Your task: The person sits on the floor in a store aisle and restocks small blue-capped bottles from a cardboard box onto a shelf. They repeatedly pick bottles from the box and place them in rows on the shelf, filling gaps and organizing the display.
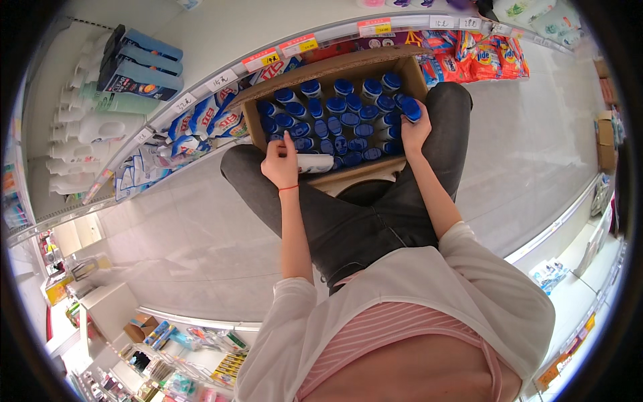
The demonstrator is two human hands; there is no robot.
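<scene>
A cardboard box (pixel 329 177) stands before me between my knees, with its long flap raised on the far side. Inside it are packed many upright bottles with blue caps (pixel 350 119). My right hand (pixel 416 131) grips one blue-capped bottle (pixel 411 109) at the box's right side, tilted and raised above its neighbours. At the near left corner, my left hand (pixel 281 162) has its fingers bent around one end of a white item (pixel 315 163), perhaps a folded cloth or a small bottle. That item lies across the near edge of the box; its held end is hidden by my hand.
Ahead, a shelf edge with price tags (pixel 299 45) curves over detergent bags (pixel 221 118) on the left and orange detergent bags (pixel 485 63) on the right. White pump bottles (pixel 95 128) and boxed bottles (pixel 140 78) stand on the upper left shelf. Grey tile floor (pixel 186 251) surrounds me.
</scene>
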